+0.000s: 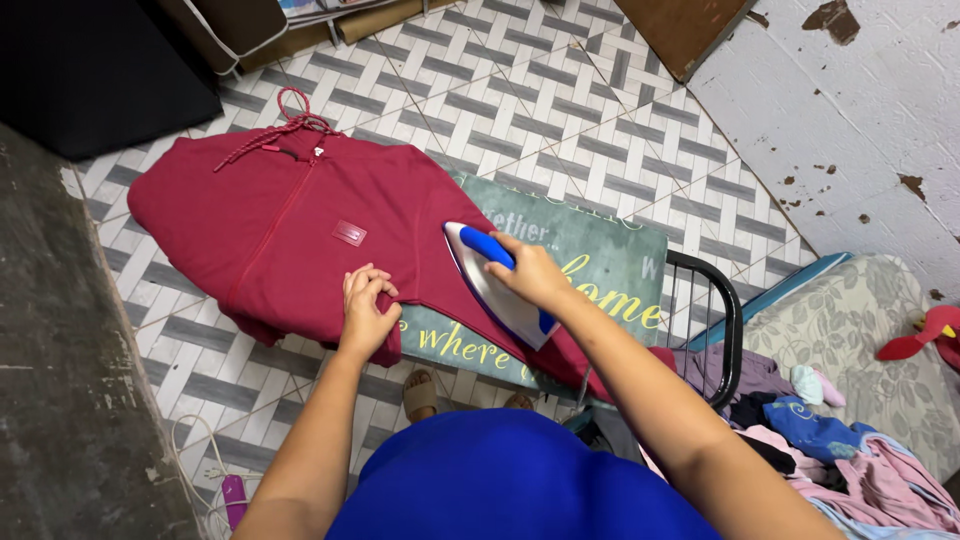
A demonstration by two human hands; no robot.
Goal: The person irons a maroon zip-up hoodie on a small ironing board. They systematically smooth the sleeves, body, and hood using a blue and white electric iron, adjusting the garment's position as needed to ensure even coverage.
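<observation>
Two hands are busy on one dark red zip-up hooded top (290,230) that lies spread flat in the middle of my view. My right hand (530,272) is closed tight around the blue handle of a silver and blue clothes iron (497,285). The iron sits on the right part of the red top, with its point aimed far and to the left. My left hand (367,305) is near me, at the near edge of the red top. Its fingers are curled together and pinch a fold of the red cloth.

The red top rests on an ironing board with a green cover that has pale and yellow letters on it (590,270). The board sticks out to the right of the top. A black metal rack (722,330) is at the right end of the board.

Under it all is a floor of grey and white zigzag tiles (560,110). To the right and near me is a heap of mixed clothes, pink, blue and purple (830,450). A white wall with chipped paint (860,120) is far to the right.
</observation>
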